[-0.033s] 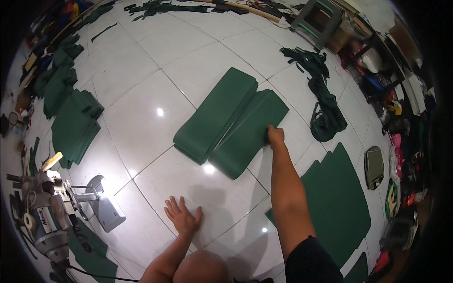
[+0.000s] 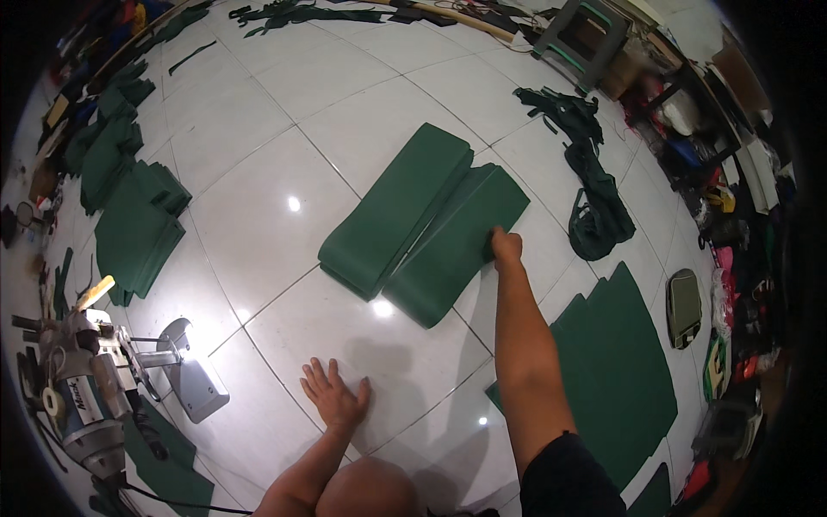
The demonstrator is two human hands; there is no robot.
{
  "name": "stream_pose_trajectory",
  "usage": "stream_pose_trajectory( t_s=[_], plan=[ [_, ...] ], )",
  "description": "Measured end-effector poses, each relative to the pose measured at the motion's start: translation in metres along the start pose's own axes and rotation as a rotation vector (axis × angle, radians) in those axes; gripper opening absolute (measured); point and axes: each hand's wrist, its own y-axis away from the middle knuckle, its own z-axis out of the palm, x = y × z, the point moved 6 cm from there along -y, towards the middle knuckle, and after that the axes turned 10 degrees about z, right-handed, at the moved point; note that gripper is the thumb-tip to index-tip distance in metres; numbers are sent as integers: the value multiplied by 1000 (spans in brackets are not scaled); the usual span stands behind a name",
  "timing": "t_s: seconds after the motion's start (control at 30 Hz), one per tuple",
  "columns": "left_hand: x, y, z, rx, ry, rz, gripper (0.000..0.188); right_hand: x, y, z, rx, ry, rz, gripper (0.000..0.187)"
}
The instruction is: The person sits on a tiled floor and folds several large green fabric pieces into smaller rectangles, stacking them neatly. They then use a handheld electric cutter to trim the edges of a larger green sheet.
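Two long folded stacks of green fabric lie side by side on the white tiled floor: a left folded stack (image 2: 392,211) and a right folded stack (image 2: 469,246). My right hand (image 2: 507,247) reaches forward to the right stack's outer edge. Its fingers are closed on that edge, with the fingertips partly hidden. My left hand (image 2: 337,398) rests palm down on the tiles, fingers spread, holding nothing. Beside my right forearm, flat green fabric sheets (image 2: 612,370) are spread on the floor.
At the left stands an upright fabric cutting machine (image 2: 90,405) on a metal base, a bright light shining on it. Cut green pieces (image 2: 138,228) are piled beyond it. Dark green scraps (image 2: 599,202), a grey stool (image 2: 581,43) and shelf clutter line the right side.
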Motion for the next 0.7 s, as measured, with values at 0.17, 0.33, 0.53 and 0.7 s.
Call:
stream_pose_trajectory(
  t_s=[0.17, 0.33, 0.53, 0.7],
  plan=[
    [-6, 3, -3, -12, -13, -23, 80, -5, -8, 29, -165, -301, 154, 41],
    [-5, -3, -1, -5, 20, -8, 80, -33, 3, 40, -144, -131, 49, 49],
    [-3, -4, -1, 0, 8, -10, 79, -41, 31, 33, -118, -145, 48, 60],
    [1, -6, 1, 50, -17, 28, 82, -23, 23, 12, -192, -349, -36, 70]
  ],
)
